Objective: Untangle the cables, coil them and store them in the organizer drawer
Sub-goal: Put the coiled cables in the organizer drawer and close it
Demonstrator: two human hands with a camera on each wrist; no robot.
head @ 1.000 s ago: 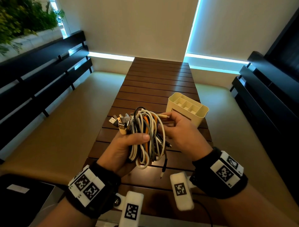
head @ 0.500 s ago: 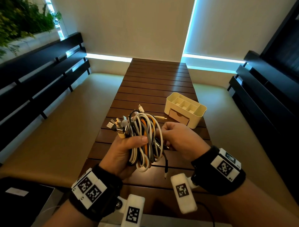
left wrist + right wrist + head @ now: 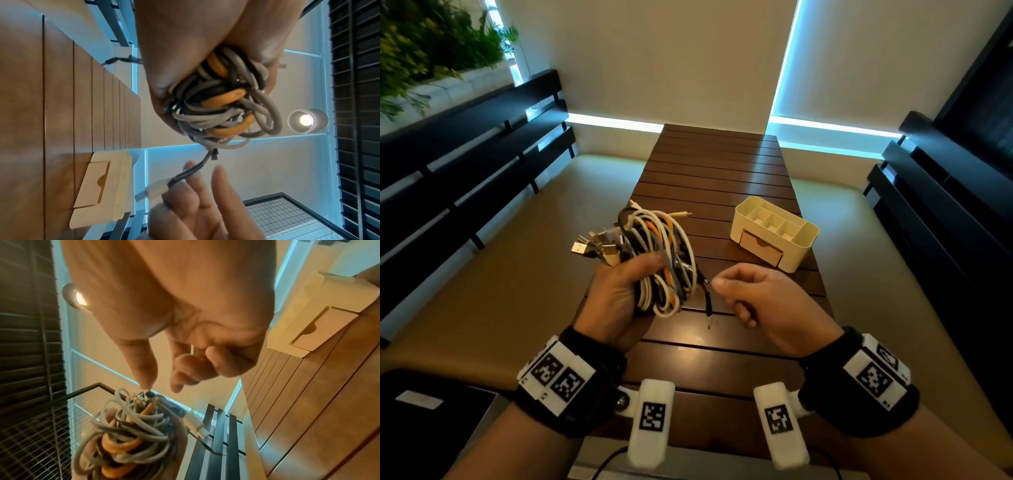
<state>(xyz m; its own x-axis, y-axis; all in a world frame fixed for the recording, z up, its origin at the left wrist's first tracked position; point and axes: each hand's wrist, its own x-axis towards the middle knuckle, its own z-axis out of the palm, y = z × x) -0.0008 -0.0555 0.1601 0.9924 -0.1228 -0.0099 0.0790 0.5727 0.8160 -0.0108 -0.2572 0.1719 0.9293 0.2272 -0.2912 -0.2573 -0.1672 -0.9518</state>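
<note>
My left hand [image 3: 619,298] grips a tangled bundle of cables [image 3: 657,240], white, grey, orange and black, above the near part of the wooden table [image 3: 715,178]. Several plugs [image 3: 592,246] stick out at the bundle's left. A black cable end [image 3: 707,301] dangles from its right side. My right hand [image 3: 726,291] hovers just right of the bundle with loosely curled fingers and holds nothing. In the right wrist view its thumb tip [image 3: 147,384] sits at a black plug on the bundle [image 3: 123,434]. The cream organizer [image 3: 803,246] stands at the right, its drawer [image 3: 760,245] closed.
Cushioned benches [image 3: 510,274] with dark slatted backs [image 3: 465,164] run along both sides of the narrow table. A dark flat object [image 3: 431,428] lies at the near left. The far half of the table is bare slats.
My right hand has let go of the bundle and drawn back to the right. My left hand has carried the bundle up and to the left.
</note>
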